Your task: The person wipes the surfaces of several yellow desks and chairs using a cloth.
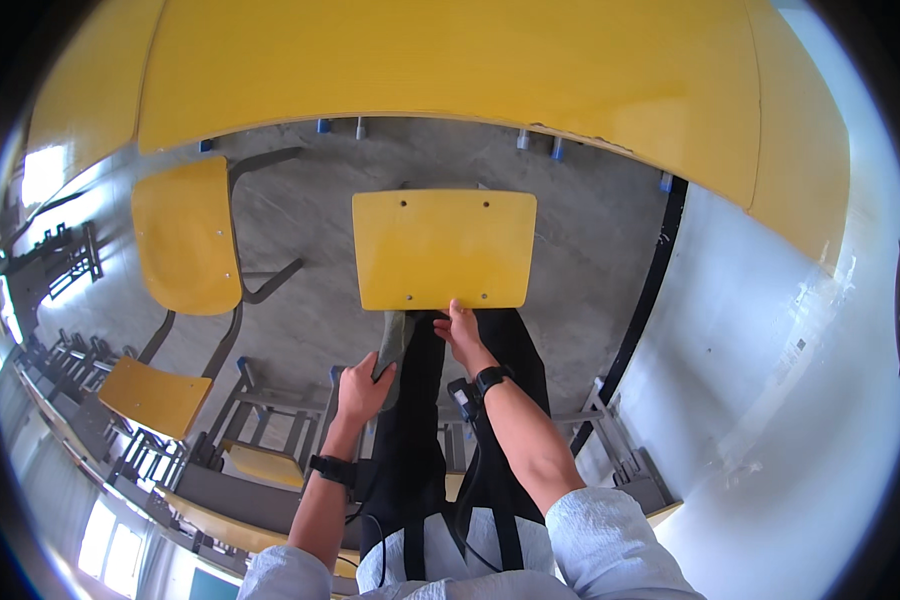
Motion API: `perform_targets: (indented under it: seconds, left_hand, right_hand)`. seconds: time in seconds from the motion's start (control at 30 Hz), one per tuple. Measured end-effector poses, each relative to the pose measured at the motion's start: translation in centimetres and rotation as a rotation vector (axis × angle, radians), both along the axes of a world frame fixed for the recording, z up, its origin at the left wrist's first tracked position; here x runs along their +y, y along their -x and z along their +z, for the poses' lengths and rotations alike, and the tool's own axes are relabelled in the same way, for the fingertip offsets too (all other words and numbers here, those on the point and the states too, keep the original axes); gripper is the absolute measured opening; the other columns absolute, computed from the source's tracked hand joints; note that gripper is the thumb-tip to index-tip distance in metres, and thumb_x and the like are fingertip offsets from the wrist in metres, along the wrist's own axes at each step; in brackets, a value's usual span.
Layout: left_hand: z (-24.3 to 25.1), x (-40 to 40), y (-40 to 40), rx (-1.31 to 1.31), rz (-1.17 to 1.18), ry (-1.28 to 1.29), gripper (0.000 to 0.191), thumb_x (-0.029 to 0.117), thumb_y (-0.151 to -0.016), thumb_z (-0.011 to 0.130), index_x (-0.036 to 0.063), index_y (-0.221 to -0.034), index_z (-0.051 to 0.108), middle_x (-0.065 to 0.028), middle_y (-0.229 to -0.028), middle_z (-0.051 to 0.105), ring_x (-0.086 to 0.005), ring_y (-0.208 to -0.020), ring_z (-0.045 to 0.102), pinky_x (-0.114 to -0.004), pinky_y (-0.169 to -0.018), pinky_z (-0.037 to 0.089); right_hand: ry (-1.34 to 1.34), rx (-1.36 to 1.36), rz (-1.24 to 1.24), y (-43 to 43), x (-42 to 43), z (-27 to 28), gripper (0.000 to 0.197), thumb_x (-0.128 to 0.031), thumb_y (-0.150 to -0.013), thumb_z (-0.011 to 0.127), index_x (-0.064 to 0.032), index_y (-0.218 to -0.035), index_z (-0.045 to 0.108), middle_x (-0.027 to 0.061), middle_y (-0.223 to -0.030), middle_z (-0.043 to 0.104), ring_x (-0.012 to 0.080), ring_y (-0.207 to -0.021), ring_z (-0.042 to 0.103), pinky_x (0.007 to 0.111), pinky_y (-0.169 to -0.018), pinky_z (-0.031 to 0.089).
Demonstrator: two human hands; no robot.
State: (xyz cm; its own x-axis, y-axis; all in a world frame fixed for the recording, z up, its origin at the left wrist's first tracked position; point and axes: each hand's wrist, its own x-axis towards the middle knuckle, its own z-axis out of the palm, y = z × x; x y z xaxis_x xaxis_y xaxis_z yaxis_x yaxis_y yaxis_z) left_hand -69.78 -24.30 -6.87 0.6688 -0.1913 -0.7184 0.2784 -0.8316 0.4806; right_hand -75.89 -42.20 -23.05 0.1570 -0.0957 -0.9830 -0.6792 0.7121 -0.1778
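A yellow wooden chair panel [445, 244] with several bolts stands in front of my legs. It looks like part of a chair, though its frame is mostly hidden. My right hand [463, 335] touches its near edge, one fingertip lying over the rim and the other fingers loosely bent below. Whether it grips the edge is unclear. Lower and to the left, my left hand [365, 386] is closed around a grey-green strip [392, 349], which looks like cloth. The strip's upper end meets the panel's lower left edge; its lower end hangs beside my left leg.
A long yellow table [450, 60] spans the far side. At left stands another chair with a yellow seat [187, 236] and backrest [156, 395]. The white wall [727, 322] rises on the right. Desk frames [270, 405] lie behind me. A cable [469, 480] hangs between my legs.
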Motion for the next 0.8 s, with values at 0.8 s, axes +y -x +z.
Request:
perform_targets:
  seconds: [0.8]
  left_hand:
    - [-6.8,-9.9,0.4,0.009,-0.814,0.027,0.058,0.021,-0.088,0.055,0.0117,-0.143,0.037,-0.0176,-0.144,0.04,-0.0351,-0.122,0.05,-0.045,-0.099,0.043]
  right_hand:
    - [0.308,-0.276,0.314,-1.7,-11.5,2.5,0.036,-0.028,-0.082,0.072,-0.0025,-0.104,0.059,0.0076,-0.089,0.065,0.0173,-0.083,0.063,0.033,-0.069,0.049]
